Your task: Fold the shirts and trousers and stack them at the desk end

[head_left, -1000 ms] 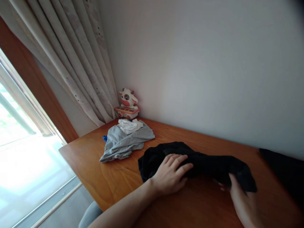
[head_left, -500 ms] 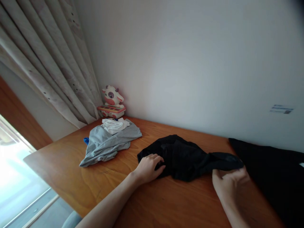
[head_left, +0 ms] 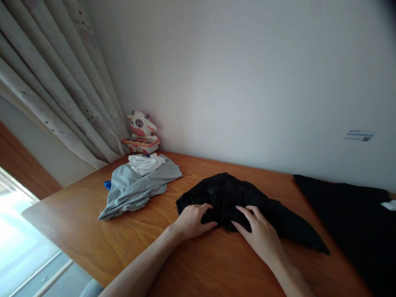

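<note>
Two black garments (head_left: 244, 202) (one flat), one grey garment (head_left: 136, 187), one toy cow (head_left: 140, 132)
</note>
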`<state>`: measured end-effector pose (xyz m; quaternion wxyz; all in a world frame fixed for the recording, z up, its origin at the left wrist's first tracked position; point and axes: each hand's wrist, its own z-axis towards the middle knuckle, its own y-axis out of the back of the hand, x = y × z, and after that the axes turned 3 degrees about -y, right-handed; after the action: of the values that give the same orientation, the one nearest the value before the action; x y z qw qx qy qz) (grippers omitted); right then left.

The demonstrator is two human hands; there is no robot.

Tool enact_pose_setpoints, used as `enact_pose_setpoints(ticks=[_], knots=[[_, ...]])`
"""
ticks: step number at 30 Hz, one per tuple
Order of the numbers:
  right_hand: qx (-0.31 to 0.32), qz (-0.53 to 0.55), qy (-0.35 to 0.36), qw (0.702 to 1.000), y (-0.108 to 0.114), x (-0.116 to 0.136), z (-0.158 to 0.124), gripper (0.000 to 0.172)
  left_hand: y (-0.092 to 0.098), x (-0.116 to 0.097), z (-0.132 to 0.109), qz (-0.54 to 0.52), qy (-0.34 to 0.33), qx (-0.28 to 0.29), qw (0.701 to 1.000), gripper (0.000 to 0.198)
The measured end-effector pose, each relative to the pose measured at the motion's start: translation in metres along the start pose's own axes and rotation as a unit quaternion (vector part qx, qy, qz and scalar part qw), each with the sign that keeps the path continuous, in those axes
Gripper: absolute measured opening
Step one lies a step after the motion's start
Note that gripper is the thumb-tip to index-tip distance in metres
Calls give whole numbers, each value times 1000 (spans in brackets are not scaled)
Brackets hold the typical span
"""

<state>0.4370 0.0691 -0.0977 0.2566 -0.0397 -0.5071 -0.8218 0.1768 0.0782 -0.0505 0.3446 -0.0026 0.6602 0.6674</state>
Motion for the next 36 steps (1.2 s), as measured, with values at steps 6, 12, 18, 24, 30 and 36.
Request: enact_pose_setpoints(ticks=[6, 12, 18, 24, 30, 36], knots=[[-21, 113, -65, 991, 11, -9, 6, 28, -3, 8, 2, -5, 25, -29, 999, 49], [-261, 196, -340, 882, 32, -56, 10, 49, 3, 29, 4, 10, -7, -159, 987, 39], [-263, 220, -369, 864, 30, -74, 6, 56, 2, 34, 5, 34, -30, -202, 978, 39], [-273, 338, -396, 809, 32, -70, 9, 48, 1, 39, 6, 3, -12, -201, 979, 33], [-294, 514, -408, 694, 38, -72, 12, 36, 3, 40, 8, -61, -15, -259, 964, 28], [-351, 516, -365, 691, 37, -97, 7, 23, 4, 41, 12, -46, 5, -399, 916, 30]])
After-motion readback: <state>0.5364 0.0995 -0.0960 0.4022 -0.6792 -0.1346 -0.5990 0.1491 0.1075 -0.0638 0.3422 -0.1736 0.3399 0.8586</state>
